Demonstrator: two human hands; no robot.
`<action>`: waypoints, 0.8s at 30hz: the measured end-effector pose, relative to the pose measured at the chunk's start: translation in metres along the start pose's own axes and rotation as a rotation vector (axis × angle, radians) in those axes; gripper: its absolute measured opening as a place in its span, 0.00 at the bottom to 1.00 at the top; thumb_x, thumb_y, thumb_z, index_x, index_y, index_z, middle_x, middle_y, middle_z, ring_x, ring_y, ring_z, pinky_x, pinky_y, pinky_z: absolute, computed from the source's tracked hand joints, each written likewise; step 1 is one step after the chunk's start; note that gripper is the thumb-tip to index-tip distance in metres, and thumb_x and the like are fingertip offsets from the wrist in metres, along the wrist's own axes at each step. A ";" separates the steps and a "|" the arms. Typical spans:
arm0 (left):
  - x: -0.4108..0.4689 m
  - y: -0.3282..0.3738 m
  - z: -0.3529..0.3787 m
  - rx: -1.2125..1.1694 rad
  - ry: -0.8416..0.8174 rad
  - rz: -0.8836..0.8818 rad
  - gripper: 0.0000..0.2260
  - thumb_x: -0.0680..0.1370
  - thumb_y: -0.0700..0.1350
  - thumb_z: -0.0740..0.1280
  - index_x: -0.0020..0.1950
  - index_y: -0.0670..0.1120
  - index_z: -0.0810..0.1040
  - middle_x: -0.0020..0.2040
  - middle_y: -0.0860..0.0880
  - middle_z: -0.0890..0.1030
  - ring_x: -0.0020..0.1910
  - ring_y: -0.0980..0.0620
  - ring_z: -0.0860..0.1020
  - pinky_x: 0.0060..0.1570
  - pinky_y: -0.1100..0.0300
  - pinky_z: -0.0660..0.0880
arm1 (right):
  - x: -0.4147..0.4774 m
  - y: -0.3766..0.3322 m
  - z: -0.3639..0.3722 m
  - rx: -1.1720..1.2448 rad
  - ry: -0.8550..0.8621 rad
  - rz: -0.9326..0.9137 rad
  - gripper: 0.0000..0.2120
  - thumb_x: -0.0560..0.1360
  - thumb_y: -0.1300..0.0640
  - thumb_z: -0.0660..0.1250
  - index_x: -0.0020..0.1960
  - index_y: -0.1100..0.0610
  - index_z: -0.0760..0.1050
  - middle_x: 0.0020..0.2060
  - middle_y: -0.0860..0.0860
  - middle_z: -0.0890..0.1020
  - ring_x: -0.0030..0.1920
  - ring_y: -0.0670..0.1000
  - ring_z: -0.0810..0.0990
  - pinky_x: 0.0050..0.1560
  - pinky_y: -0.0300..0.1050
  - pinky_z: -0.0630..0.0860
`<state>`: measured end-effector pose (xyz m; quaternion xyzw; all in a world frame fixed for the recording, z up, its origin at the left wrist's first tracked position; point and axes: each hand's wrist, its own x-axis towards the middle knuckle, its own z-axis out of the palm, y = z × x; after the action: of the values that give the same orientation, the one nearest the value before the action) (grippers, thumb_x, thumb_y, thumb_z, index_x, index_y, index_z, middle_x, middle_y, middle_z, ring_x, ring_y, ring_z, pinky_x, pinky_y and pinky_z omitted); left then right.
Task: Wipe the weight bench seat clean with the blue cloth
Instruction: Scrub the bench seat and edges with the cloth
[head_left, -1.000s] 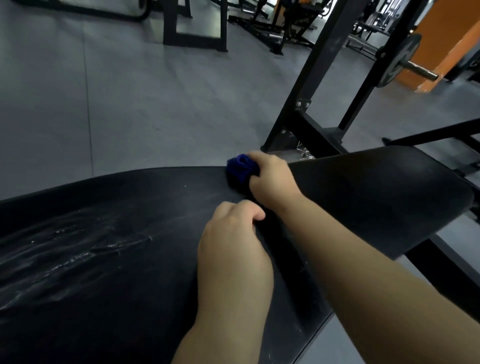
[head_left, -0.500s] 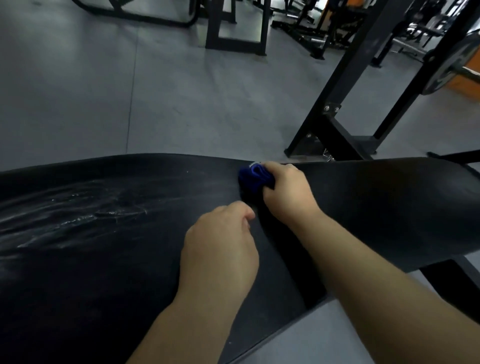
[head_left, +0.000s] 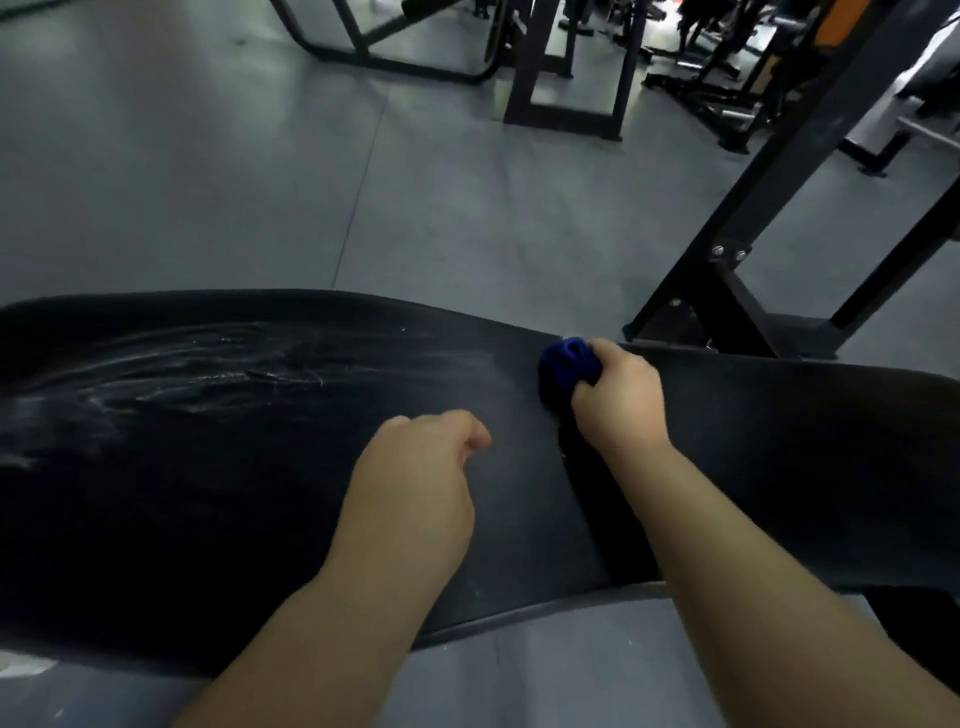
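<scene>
One weight bench seat (head_left: 218, 483), one blue cloth (head_left: 567, 358), and two hands: left hand (head_left: 415, 483), right hand (head_left: 621, 402).

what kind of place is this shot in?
Almost certainly a gym: a black padded weight bench, a bolted steel rack upright beside it, and more machine frames across the grey floor.

This is a gym. The right hand (head_left: 621, 400) grips a cloth (head_left: 566, 364) on a black padded bench (head_left: 260, 467), and this bench runs far to the left and to the right of the grip. Just beyond the grip, to its right, stands a black steel rack (head_left: 784, 171) with bolted joints. Far beyond the grip, more black machine frames (head_left: 527, 67) stand on a grey floor (head_left: 208, 182).
</scene>
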<state>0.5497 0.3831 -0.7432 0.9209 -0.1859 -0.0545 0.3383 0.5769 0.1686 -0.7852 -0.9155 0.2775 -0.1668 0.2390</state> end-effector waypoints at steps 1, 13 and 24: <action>-0.003 0.000 0.000 0.004 0.014 0.015 0.21 0.76 0.34 0.62 0.59 0.59 0.76 0.46 0.60 0.72 0.48 0.60 0.73 0.50 0.65 0.72 | -0.001 -0.001 0.001 0.014 0.012 0.036 0.17 0.69 0.64 0.60 0.52 0.51 0.77 0.47 0.57 0.78 0.43 0.54 0.74 0.44 0.41 0.67; -0.021 -0.014 -0.008 0.274 -0.152 0.244 0.16 0.77 0.43 0.61 0.62 0.54 0.63 0.50 0.57 0.74 0.46 0.56 0.75 0.68 0.57 0.60 | -0.015 -0.012 -0.012 -0.052 0.071 0.060 0.16 0.70 0.66 0.62 0.54 0.56 0.79 0.46 0.56 0.82 0.50 0.58 0.79 0.45 0.40 0.67; -0.007 -0.032 -0.021 0.112 -0.197 0.212 0.08 0.79 0.41 0.55 0.51 0.53 0.59 0.36 0.55 0.73 0.33 0.58 0.71 0.37 0.64 0.68 | -0.045 -0.056 0.005 -0.009 -0.074 -0.087 0.18 0.68 0.66 0.62 0.53 0.52 0.79 0.40 0.47 0.81 0.42 0.47 0.77 0.39 0.36 0.67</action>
<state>0.5579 0.4204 -0.7478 0.9037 -0.3170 -0.0984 0.2705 0.5680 0.2379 -0.7675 -0.9333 0.2289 -0.1418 0.2375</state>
